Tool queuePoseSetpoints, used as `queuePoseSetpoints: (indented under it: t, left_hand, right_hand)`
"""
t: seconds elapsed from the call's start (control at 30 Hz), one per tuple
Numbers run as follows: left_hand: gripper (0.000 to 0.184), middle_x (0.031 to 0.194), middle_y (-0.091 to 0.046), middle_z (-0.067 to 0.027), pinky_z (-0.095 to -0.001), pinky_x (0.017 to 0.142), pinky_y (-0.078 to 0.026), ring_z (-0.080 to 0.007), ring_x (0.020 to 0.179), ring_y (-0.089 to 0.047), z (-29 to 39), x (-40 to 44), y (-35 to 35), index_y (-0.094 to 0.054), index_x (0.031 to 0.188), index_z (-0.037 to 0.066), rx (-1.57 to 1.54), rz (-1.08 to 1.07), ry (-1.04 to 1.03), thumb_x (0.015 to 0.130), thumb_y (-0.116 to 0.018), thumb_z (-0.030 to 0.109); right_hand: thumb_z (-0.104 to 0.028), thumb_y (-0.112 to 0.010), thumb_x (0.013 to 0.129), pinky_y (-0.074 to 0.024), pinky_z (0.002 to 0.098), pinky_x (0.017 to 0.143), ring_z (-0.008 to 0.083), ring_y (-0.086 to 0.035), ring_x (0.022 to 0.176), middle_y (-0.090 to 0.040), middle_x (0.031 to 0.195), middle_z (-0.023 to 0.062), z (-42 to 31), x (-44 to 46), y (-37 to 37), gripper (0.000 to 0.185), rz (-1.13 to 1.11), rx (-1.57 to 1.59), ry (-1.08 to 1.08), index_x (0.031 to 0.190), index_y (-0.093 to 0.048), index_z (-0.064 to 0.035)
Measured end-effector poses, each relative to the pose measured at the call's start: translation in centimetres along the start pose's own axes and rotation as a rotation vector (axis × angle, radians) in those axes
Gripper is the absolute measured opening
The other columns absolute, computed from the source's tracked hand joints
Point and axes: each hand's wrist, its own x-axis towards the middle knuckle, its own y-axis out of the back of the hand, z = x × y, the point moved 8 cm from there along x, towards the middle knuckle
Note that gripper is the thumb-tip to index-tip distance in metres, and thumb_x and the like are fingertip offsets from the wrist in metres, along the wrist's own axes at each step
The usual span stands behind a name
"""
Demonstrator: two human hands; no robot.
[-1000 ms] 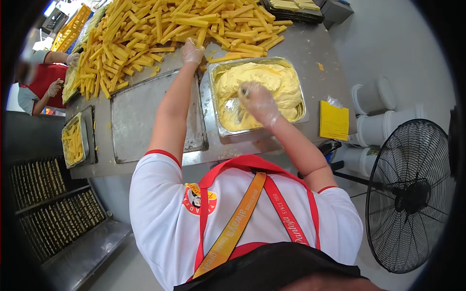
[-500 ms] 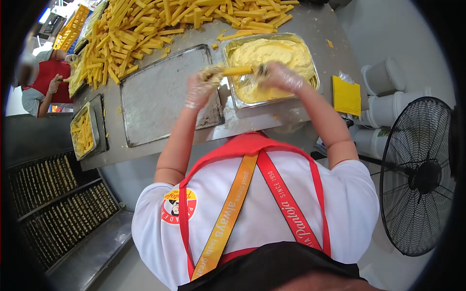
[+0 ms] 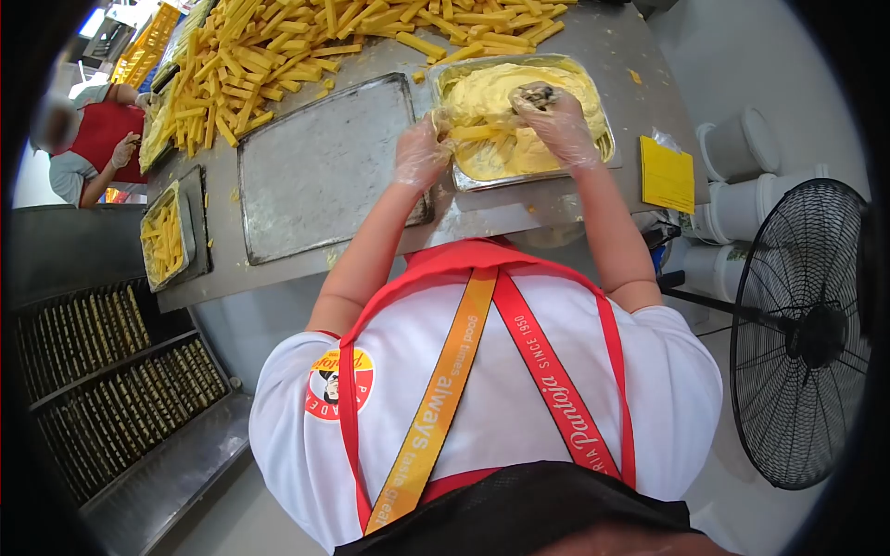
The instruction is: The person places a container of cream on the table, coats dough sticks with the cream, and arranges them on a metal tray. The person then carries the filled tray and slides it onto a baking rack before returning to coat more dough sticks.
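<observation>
My left hand (image 3: 423,153), in a clear plastic glove, is closed around one end of a yellow cake stick (image 3: 473,133). The stick points right, over the near left part of a metal pan (image 3: 603,116) of pale yellow cream (image 3: 496,88). Above the pan's right side, my gloved right hand (image 3: 564,130) is closed on a dark-handled tool (image 3: 536,96) smeared with cream. The tool's working end cannot be made out clearly. Left of the pan lies a worn metal baking tray (image 3: 320,176).
Many yellow sticks (image 3: 278,56) are heaped at the back. A small pan of sticks (image 3: 165,243) stands far left, near a co-worker in a red apron (image 3: 107,139). On the right are a yellow packet (image 3: 666,174), white buckets (image 3: 742,146) and a fan (image 3: 807,334).
My right hand has moved up and slightly right over the cream, away from the stick. My left hand has shifted right with the stick, which now hangs over the pan.
</observation>
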Motion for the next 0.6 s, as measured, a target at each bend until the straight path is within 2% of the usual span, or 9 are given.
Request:
queuePoseSetpoints:
  t: [0.1, 0.2, 0.3, 0.4, 0.5, 0.6]
  left_hand:
    - [0.03, 0.08, -0.067, -0.0186, -0.05, 0.063, -0.049, -0.0394, 0.073, -0.064, -0.6, 0.1, -0.9, -0.059, 0.103, 0.006, 0.045, 0.009, -0.041, 0.079, -0.068, 0.021]
    - [0.03, 0.078, -0.066, -0.0186, -0.0502, 0.062, -0.049, -0.0397, 0.071, -0.064, -0.4, 0.2, -0.9, -0.058, 0.103, 0.007, 0.06, 0.017, -0.062, 0.079, -0.068, 0.021]
    - [0.029, 0.077, -0.066, -0.0184, -0.0501, 0.062, -0.049, -0.0397, 0.07, -0.064, -0.3, 0.3, -0.6, -0.058, 0.103, 0.007, 0.051, 0.038, -0.08, 0.079, -0.068, 0.021]
    - [0.027, 0.077, -0.066, -0.018, -0.0501, 0.062, -0.049, -0.0393, 0.07, -0.064, -0.7, 0.4, -0.9, -0.059, 0.101, 0.007, 0.066, 0.035, -0.039, 0.079, -0.067, 0.021]
    - [0.027, 0.077, -0.067, -0.0171, -0.0485, 0.063, -0.05, -0.0387, 0.07, -0.064, -0.8, 0.2, -1.0, -0.06, 0.099, 0.007, 0.071, 0.034, -0.03, 0.079, -0.069, 0.023]
    - [0.031, 0.078, -0.067, -0.0157, -0.0443, 0.064, -0.052, -0.0363, 0.071, -0.065, 0.1, 0.3, 0.1, -0.063, 0.1, 0.006, -0.008, 0.044, -0.017, 0.077, -0.072, 0.025]
  right_hand:
    - [-0.018, -0.07, 0.084, -0.0533, 0.031, 0.071, 0.0152, -0.066, 0.081, -0.066, 0.082, 0.0065, 0.5, -1.0, -0.8, 0.024, 0.026, 0.525, -0.142, 0.094, -0.065, 0.0026]
    - [-0.012, -0.07, 0.087, -0.0572, 0.0275, 0.068, 0.0167, -0.068, 0.077, -0.067, 0.095, 0.008, 3.8, 0.2, 0.6, 0.024, 0.102, 0.392, -0.116, 0.102, -0.063, 0.0058]
    - [-0.01, -0.069, 0.087, -0.0547, 0.0269, 0.071, 0.016, -0.066, 0.082, -0.067, 0.092, 0.0069, 3.3, 0.1, 1.4, 0.02, 0.12, 0.042, -0.185, 0.102, -0.064, 0.002]
    - [-0.013, -0.069, 0.086, -0.0536, 0.028, 0.068, 0.0151, -0.066, 0.078, -0.067, 0.089, 0.0065, -0.9, -1.7, -0.5, 0.02, 0.091, 0.471, -0.138, 0.099, -0.065, 0.0019]
    - [-0.013, -0.07, 0.085, -0.0528, 0.028, 0.067, 0.0147, -0.066, 0.075, -0.067, 0.086, 0.0058, 1.4, -1.1, -0.9, 0.019, 0.075, 0.407, -0.103, 0.097, -0.066, 0.0017]
    - [-0.012, -0.07, 0.086, -0.0529, 0.0275, 0.07, 0.0146, -0.066, 0.077, -0.067, 0.089, 0.006, 3.5, -0.5, 0.8, 0.021, 0.137, 0.267, -0.179, 0.1, -0.065, 0.0021]
